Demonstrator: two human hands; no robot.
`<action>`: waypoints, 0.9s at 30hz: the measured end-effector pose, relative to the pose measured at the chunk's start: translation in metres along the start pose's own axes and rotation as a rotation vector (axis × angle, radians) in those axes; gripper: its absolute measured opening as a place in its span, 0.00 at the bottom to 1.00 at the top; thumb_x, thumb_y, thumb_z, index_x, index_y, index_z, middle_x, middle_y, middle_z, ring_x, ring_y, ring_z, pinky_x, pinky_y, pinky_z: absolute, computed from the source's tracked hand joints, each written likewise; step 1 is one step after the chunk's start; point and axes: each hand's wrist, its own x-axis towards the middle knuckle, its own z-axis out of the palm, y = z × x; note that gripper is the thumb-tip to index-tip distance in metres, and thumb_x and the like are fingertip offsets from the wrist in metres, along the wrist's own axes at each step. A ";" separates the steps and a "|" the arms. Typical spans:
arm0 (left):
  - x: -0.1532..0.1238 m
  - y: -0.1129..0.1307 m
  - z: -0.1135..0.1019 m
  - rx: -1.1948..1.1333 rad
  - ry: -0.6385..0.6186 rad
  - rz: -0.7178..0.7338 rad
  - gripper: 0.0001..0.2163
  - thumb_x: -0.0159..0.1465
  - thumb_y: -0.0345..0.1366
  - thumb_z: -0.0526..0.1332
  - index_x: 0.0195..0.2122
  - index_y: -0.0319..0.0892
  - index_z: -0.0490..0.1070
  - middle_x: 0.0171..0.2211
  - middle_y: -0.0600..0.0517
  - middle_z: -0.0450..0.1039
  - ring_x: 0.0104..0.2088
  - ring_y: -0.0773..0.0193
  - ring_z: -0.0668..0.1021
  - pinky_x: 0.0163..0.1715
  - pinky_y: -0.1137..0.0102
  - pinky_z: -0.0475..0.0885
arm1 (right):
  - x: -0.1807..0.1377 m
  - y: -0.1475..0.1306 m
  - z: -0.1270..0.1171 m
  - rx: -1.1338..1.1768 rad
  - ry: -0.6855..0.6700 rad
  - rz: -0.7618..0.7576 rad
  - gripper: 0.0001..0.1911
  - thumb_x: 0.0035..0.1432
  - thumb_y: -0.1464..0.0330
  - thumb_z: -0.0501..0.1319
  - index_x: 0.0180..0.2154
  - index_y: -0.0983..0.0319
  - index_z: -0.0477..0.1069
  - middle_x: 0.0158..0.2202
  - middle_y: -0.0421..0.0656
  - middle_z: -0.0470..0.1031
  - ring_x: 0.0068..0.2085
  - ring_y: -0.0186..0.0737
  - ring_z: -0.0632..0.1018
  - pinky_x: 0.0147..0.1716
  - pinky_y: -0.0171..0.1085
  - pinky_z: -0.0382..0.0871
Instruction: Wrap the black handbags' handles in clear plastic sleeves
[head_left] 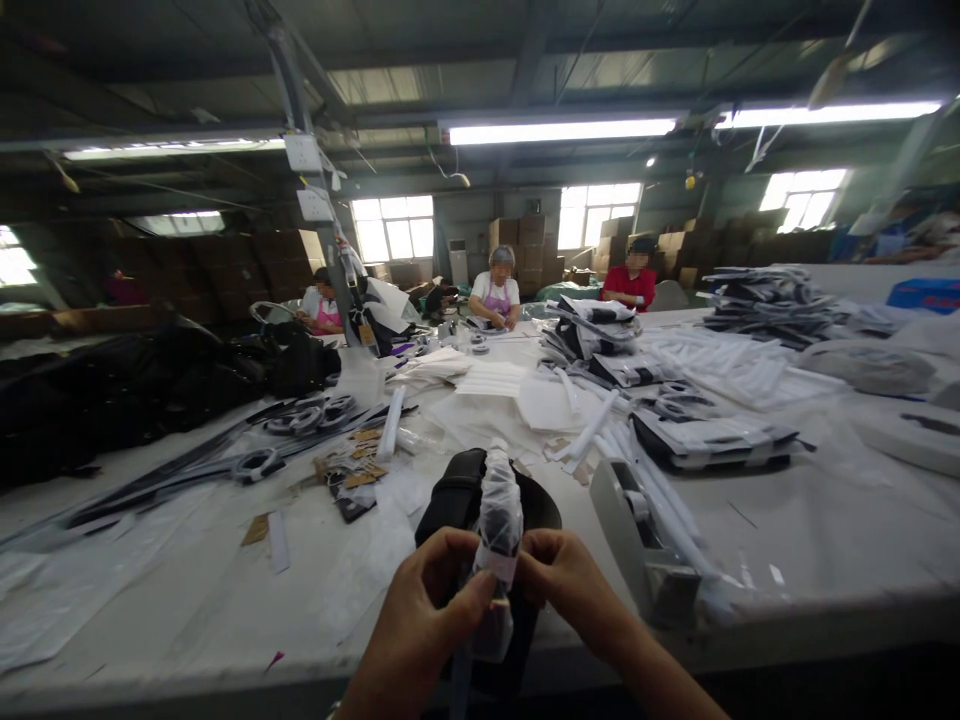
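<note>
My left hand (431,600) and my right hand (566,585) meet at the near edge of the white table (787,540). Both pinch a strap wrapped in white translucent plastic (500,505), held upright between them. A band of tape crosses the wrap at my fingertips. Behind the wrap lies a black bag (457,495), partly hidden by my hands.
A grey tape dispenser (637,530) stands right of my hands. White wrapped rolls (600,425), paper sheets, card tags (360,465) and tape rolls (259,465) litter the table. Black bags (112,395) pile at left. Three people (496,290) work at the far end.
</note>
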 end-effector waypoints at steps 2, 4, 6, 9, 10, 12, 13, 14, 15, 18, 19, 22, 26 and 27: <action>0.000 -0.001 0.001 0.044 0.056 0.024 0.14 0.54 0.44 0.68 0.36 0.40 0.74 0.33 0.47 0.78 0.36 0.57 0.78 0.32 0.71 0.76 | -0.011 -0.007 0.001 0.032 0.083 -0.062 0.21 0.52 0.52 0.67 0.31 0.64 0.77 0.23 0.42 0.77 0.25 0.36 0.76 0.27 0.33 0.70; 0.001 -0.003 0.006 0.108 0.135 0.065 0.14 0.53 0.41 0.68 0.38 0.41 0.72 0.34 0.48 0.78 0.37 0.56 0.79 0.34 0.70 0.76 | -0.024 -0.018 0.003 0.149 0.079 -0.137 0.27 0.56 0.54 0.65 0.53 0.60 0.71 0.36 0.46 0.81 0.38 0.44 0.80 0.42 0.40 0.74; 0.001 -0.005 0.012 0.180 0.207 0.118 0.15 0.52 0.38 0.68 0.40 0.43 0.71 0.34 0.49 0.79 0.38 0.56 0.80 0.36 0.70 0.76 | -0.037 -0.030 0.009 0.262 0.039 -0.180 0.39 0.58 0.56 0.64 0.66 0.55 0.51 0.44 0.46 0.79 0.46 0.46 0.79 0.49 0.45 0.71; -0.001 -0.007 0.019 0.314 0.266 0.189 0.14 0.51 0.39 0.67 0.39 0.44 0.70 0.33 0.51 0.78 0.37 0.56 0.80 0.37 0.69 0.75 | -0.044 -0.043 0.020 0.314 0.036 -0.189 0.45 0.59 0.59 0.64 0.68 0.52 0.40 0.45 0.44 0.77 0.45 0.44 0.79 0.48 0.45 0.71; -0.002 -0.007 0.020 0.354 0.270 0.206 0.13 0.52 0.40 0.67 0.37 0.44 0.70 0.33 0.51 0.78 0.38 0.55 0.80 0.36 0.69 0.75 | -0.044 -0.045 0.024 0.313 0.051 -0.192 0.44 0.58 0.60 0.65 0.68 0.52 0.41 0.43 0.44 0.77 0.43 0.44 0.78 0.46 0.44 0.71; -0.003 -0.007 0.019 0.395 0.259 0.228 0.11 0.54 0.41 0.66 0.35 0.44 0.71 0.33 0.52 0.77 0.38 0.55 0.79 0.36 0.69 0.74 | -0.040 -0.045 0.028 0.296 0.073 -0.203 0.43 0.57 0.61 0.65 0.67 0.53 0.45 0.38 0.41 0.76 0.39 0.42 0.78 0.42 0.42 0.72; -0.004 -0.008 0.017 0.394 0.246 0.235 0.10 0.54 0.41 0.65 0.35 0.44 0.71 0.33 0.52 0.77 0.38 0.56 0.79 0.36 0.70 0.73 | -0.038 -0.044 0.029 0.281 0.084 -0.208 0.42 0.57 0.61 0.65 0.67 0.54 0.46 0.36 0.41 0.76 0.38 0.41 0.78 0.40 0.41 0.72; -0.004 -0.008 0.015 0.383 0.231 0.242 0.10 0.55 0.41 0.65 0.35 0.44 0.71 0.33 0.52 0.77 0.38 0.56 0.79 0.36 0.70 0.73 | -0.037 -0.042 0.030 0.261 0.098 -0.211 0.42 0.57 0.61 0.65 0.67 0.54 0.47 0.35 0.40 0.75 0.37 0.41 0.78 0.39 0.40 0.72; -0.005 -0.008 0.012 0.368 0.214 0.246 0.10 0.56 0.41 0.65 0.35 0.44 0.72 0.34 0.52 0.77 0.39 0.56 0.79 0.37 0.69 0.73 | -0.035 -0.040 0.030 0.240 0.112 -0.216 0.42 0.56 0.61 0.65 0.66 0.55 0.48 0.35 0.40 0.75 0.36 0.41 0.78 0.38 0.40 0.72; -0.004 -0.011 0.005 0.341 0.147 0.245 0.11 0.53 0.38 0.68 0.37 0.44 0.73 0.36 0.52 0.78 0.41 0.55 0.79 0.40 0.68 0.73 | -0.033 -0.037 0.029 0.242 0.126 -0.201 0.40 0.58 0.59 0.64 0.66 0.55 0.49 0.38 0.42 0.76 0.38 0.42 0.78 0.39 0.40 0.73; -0.004 -0.012 0.004 0.343 0.131 0.243 0.12 0.52 0.37 0.69 0.37 0.45 0.74 0.37 0.52 0.78 0.42 0.54 0.78 0.41 0.68 0.74 | -0.032 -0.037 0.029 0.268 0.120 -0.190 0.39 0.59 0.59 0.63 0.66 0.54 0.49 0.39 0.43 0.76 0.39 0.43 0.78 0.39 0.39 0.73; -0.002 -0.015 0.006 0.366 0.138 0.234 0.14 0.49 0.35 0.72 0.37 0.46 0.74 0.37 0.52 0.79 0.42 0.54 0.79 0.42 0.68 0.74 | -0.031 -0.040 0.028 0.342 0.100 -0.168 0.36 0.60 0.58 0.63 0.65 0.52 0.50 0.39 0.41 0.76 0.41 0.43 0.78 0.39 0.38 0.73; -0.001 -0.014 0.009 0.386 0.159 0.284 0.13 0.55 0.39 0.70 0.41 0.47 0.75 0.40 0.51 0.79 0.44 0.53 0.79 0.45 0.66 0.74 | -0.029 -0.048 0.023 0.386 0.088 -0.139 0.35 0.60 0.58 0.64 0.64 0.52 0.53 0.39 0.40 0.78 0.39 0.40 0.79 0.41 0.37 0.73; -0.002 -0.014 0.007 0.381 0.162 0.311 0.12 0.58 0.41 0.67 0.43 0.48 0.76 0.43 0.51 0.79 0.46 0.53 0.78 0.47 0.66 0.73 | -0.028 -0.051 0.021 0.407 0.092 -0.133 0.34 0.60 0.59 0.64 0.64 0.52 0.53 0.41 0.41 0.78 0.40 0.39 0.79 0.42 0.36 0.73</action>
